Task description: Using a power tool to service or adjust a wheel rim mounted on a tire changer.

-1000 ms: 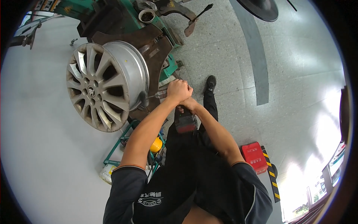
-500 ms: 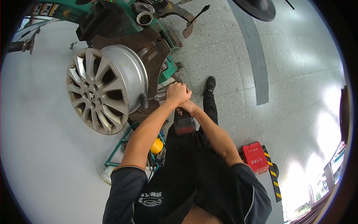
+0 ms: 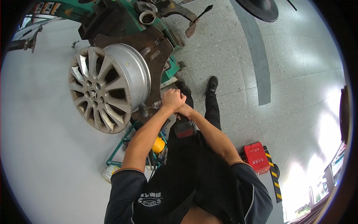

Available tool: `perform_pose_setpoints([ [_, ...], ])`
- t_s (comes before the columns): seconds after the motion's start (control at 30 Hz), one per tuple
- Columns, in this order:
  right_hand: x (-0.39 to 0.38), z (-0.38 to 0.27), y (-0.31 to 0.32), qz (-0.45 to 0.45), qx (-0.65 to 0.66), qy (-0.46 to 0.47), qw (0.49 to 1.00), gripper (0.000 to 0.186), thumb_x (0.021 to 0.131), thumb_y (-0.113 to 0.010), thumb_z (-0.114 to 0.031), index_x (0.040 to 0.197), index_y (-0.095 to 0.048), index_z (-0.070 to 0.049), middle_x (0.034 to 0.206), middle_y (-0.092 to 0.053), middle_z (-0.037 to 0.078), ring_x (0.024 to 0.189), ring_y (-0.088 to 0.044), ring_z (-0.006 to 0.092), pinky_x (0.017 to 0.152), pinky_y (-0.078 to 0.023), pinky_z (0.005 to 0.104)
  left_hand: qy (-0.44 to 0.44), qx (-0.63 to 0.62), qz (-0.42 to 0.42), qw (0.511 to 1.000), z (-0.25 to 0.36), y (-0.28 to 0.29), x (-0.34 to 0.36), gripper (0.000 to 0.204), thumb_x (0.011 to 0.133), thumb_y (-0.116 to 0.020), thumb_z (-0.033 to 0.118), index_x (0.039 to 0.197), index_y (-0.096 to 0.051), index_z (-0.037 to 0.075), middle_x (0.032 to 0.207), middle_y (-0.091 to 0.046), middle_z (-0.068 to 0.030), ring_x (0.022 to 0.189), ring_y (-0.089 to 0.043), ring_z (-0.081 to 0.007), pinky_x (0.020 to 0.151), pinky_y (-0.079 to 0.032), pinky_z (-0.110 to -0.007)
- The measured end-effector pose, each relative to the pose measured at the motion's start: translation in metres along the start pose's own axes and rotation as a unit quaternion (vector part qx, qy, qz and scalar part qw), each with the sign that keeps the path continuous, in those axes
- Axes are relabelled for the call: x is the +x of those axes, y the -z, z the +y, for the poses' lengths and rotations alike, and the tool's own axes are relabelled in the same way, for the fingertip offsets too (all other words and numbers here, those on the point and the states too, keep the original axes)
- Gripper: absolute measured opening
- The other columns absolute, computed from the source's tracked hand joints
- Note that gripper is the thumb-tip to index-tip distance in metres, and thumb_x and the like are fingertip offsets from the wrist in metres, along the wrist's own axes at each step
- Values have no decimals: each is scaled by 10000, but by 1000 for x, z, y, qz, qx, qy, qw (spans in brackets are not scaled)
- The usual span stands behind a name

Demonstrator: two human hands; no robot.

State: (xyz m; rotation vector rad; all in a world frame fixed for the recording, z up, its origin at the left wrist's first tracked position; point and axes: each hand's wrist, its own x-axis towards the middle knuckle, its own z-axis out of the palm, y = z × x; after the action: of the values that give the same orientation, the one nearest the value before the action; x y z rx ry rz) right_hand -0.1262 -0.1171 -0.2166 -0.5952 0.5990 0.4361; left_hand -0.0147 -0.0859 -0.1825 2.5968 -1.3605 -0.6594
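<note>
Well beyond the drill (image 3: 184, 128), a cup (image 3: 142, 21) holds dark contents (image 3: 148, 17).

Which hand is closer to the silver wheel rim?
Left. The left hand is beside the wheel rim, apart from it; the right hand sits beyond the left, farther away.

A white bowl (image 3: 141, 18) of dark bits stands on the green machine (image 3: 128, 23), a clear plastic bag (image 3: 147, 6) just beside it. Below, a green-framed rack (image 3: 120, 145) holds a yellow rounded object (image 3: 158, 145), with a white container (image 3: 110, 172) near its lower end. On the right, a red box (image 3: 256, 158) lies just beside a black-and-yellow striped strip (image 3: 273, 175). A grey band (image 3: 257, 56) crosses the speckled floor (image 3: 309, 56), and a black disc (image 3: 259, 8) shows at the top edge.
</note>
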Motion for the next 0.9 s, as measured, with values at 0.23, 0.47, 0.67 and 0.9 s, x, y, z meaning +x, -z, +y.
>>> perform_pose_setpoints([
  [0.23,-2,-10,-2,13,-37,16,999,182,759,-678,-136,889,-570,-67,618,-528,13,439,-494,123,398,-401,258,1,-9,28,1000,0,4,0,212,701,-597,243,688,-624,33,686,-634,-165,674,-619,-340,633,-506,-459],
  [0.47,10,4,-10,44,-152,1,987,415,738,-744,-223,1083,-624,-26,1004,-654,88,906,-594,191,803,-480,336,13,-16,53,998,-13,16,-16,206,702,-601,227,754,-637,32,707,-631,-152,680,-616,-333,634,-503,-455],
  [0.67,29,49,28,82,-283,170,940,494,770,-714,-327,1138,-600,-18,1090,-647,170,1034,-593,309,906,-449,380,-12,-49,105,993,8,14,-10,179,709,-604,203,745,-632,30,703,-625,-142,693,-616,-329,649,-498,-450],
  [0.9,37,28,-25,25,-324,157,933,381,859,-565,-351,1106,-619,-67,1095,-636,205,1056,-577,362,912,-448,404,110,54,85,989,-14,28,-31,183,746,-591,210,701,-620,35,723,-629,-140,729,-607,-329,674,-474,-455],
])
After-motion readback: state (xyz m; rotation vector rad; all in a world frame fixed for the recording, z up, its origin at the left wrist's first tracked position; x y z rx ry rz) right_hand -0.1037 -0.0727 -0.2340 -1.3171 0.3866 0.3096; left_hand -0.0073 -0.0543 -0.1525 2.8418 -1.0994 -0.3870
